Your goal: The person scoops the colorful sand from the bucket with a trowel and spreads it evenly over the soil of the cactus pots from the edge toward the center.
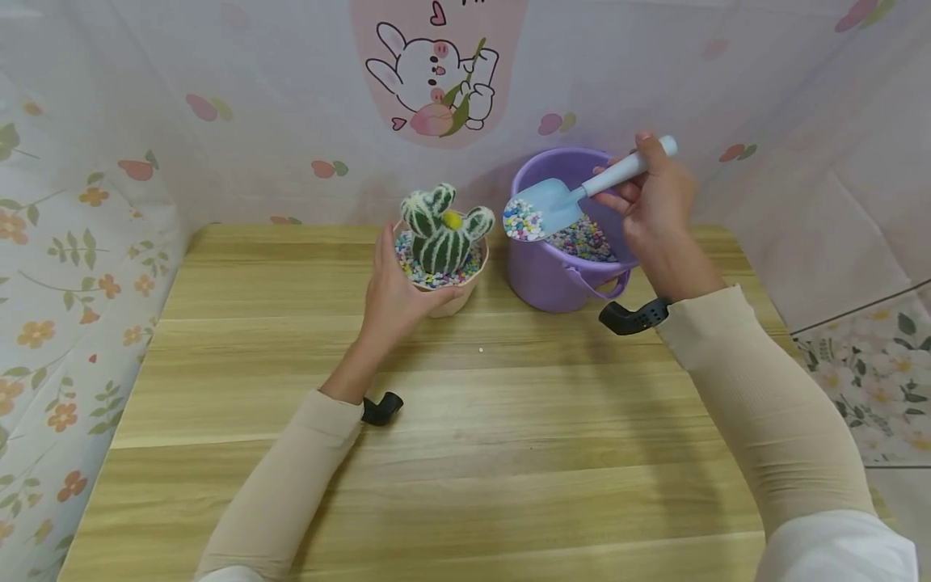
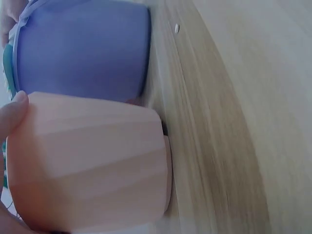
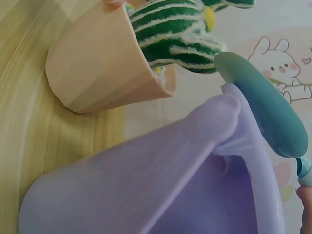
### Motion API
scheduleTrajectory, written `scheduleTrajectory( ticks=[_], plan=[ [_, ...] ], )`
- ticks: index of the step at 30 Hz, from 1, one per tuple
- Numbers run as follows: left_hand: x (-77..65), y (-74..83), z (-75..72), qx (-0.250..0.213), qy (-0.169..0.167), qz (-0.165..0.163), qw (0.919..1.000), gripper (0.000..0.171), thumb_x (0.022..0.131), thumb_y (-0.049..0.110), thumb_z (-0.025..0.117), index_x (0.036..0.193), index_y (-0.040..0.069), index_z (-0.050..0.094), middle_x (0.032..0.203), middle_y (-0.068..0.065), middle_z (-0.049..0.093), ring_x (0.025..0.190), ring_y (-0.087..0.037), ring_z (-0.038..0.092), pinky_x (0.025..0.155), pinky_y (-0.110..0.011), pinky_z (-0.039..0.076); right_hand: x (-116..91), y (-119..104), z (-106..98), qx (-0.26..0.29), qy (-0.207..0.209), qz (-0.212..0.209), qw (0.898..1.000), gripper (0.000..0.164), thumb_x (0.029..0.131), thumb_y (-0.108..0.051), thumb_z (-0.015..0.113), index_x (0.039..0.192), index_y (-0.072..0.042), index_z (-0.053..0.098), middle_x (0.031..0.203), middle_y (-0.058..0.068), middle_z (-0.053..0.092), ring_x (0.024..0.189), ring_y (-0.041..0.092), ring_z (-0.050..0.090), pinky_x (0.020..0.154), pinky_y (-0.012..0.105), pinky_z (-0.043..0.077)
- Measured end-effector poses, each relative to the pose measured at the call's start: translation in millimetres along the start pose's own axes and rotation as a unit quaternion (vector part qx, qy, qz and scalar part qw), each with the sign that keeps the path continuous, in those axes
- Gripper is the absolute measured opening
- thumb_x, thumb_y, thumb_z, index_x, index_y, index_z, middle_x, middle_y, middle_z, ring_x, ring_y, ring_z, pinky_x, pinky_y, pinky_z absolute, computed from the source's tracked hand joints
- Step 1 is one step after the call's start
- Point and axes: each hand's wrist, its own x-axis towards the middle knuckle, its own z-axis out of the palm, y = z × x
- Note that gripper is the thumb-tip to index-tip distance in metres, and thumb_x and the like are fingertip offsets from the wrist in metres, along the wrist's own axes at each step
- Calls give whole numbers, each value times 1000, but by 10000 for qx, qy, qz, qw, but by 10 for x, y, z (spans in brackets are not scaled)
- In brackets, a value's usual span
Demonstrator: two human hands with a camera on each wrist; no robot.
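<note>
My right hand (image 1: 658, 198) grips the pale handle of a light blue hand trowel (image 1: 556, 202), whose blade carries small multicoloured pebbles (image 1: 522, 220). The blade hangs over the left rim of a purple bucket (image 1: 545, 279), which has more pebbles (image 1: 585, 240) inside. My left hand (image 1: 396, 291) holds a peach flowerpot (image 2: 92, 163) around its rim, thumb in front and fingers along the left side. A green and white fuzzy cactus (image 1: 444, 246) with a yellow tuft stands in the pot, ringed by coloured pebbles. In the right wrist view the trowel (image 3: 263, 105) shows its underside.
Pot and bucket stand side by side near the back of a wooden table (image 1: 465, 453). One tiny white pebble (image 1: 481, 350) lies on the wood in front of them. A printed cloth (image 1: 276, 105) hangs right behind the table. The bucket's handle (image 1: 614, 287) hangs at its front right.
</note>
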Motion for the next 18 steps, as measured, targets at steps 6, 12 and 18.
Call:
scheduleTrajectory(
  ticks=[6, 12, 18],
  plan=[
    [-28, 19, 41, 55, 160, -144, 9998, 138, 59, 55, 89, 156, 9, 2, 159, -12, 15, 139, -34, 32, 109, -52, 34, -21, 19, 22, -42, 26, -118, 9999, 25, 87, -21, 74, 104, -5, 62, 73, 17, 68, 76, 36, 72, 57, 49, 55],
    [22, -81, -57, -154, -445, -99, 9988, 139, 62, 50, 89, 156, 14, -7, 162, -11, 2, 144, -35, 22, 113, -53, 28, -51, 44, 54, -77, -7, -216, 9997, 26, 86, -19, 75, 106, -5, 64, 72, 17, 67, 73, 36, 72, 56, 48, 55],
    [61, -185, -117, -405, -772, -27, 9962, 134, 63, 47, 89, 157, 17, -1, 160, -11, 15, 144, -30, 23, 114, -52, 25, -67, 49, 64, -78, -40, -248, 9997, 25, 85, -20, 76, 100, -4, 64, 71, 16, 67, 73, 35, 72, 55, 48, 55]
  ],
)
